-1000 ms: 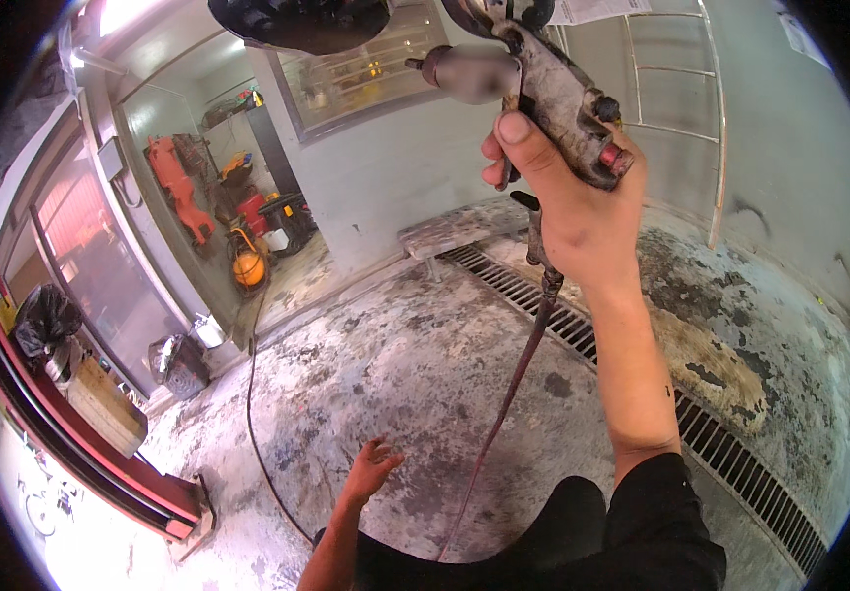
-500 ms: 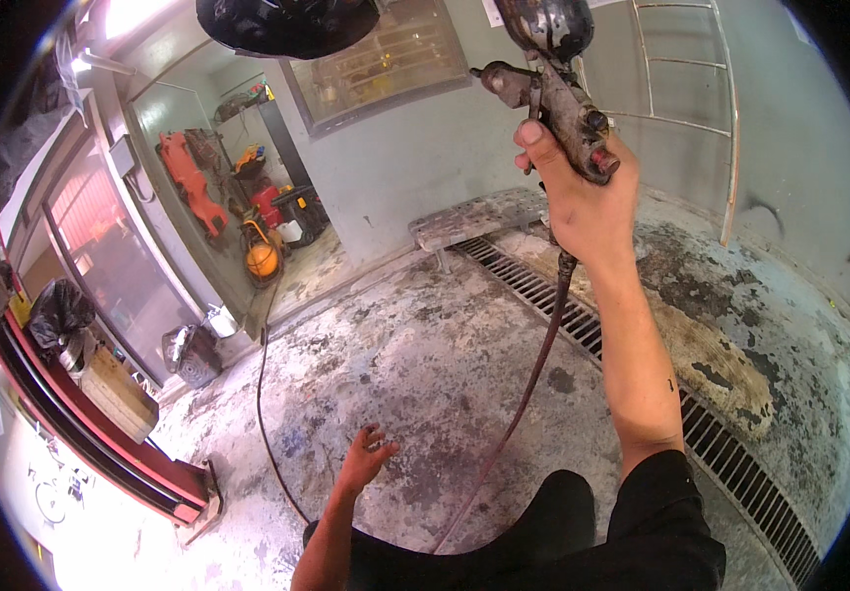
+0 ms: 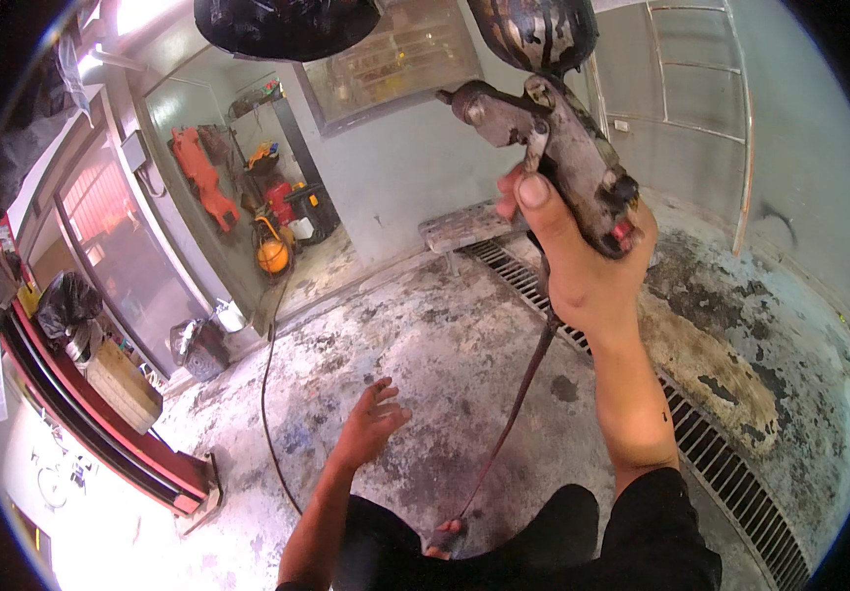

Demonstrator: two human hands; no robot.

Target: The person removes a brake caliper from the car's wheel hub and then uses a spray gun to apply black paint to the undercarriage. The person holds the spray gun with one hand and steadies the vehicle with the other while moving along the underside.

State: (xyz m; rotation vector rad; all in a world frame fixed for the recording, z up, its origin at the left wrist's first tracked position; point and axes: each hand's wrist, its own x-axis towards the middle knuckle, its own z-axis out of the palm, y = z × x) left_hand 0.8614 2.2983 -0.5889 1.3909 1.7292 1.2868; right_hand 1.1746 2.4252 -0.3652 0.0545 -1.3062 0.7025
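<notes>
A paint-stained spray gun (image 3: 568,163) with a dark cup (image 3: 535,32) on top is held up by my right hand (image 3: 588,261). Its fingers wrap the handle, mostly hidden behind the gun, and the thumb lies along the side. The nozzle end points left. From the handle a dark hose (image 3: 516,409) runs down to the floor near my feet. My left hand (image 3: 374,426) hangs low above the floor, fingers apart, holding nothing. Overhead, a glossy black rounded object (image 3: 287,28) is cut off by the top edge; I cannot tell its kind.
A floor drain grate (image 3: 730,473) runs diagonally on the right, past a low stained bench (image 3: 466,231). A red post (image 3: 100,394) stands left, near a black-bagged bin (image 3: 196,353). A second hose (image 3: 269,433) crosses the floor. A metal rack (image 3: 706,123) leans against the right wall.
My right hand and the spray gun have come closer and slightly lower, so the gun looks larger. My left hand has risen a little. A foot now shows at the bottom.
</notes>
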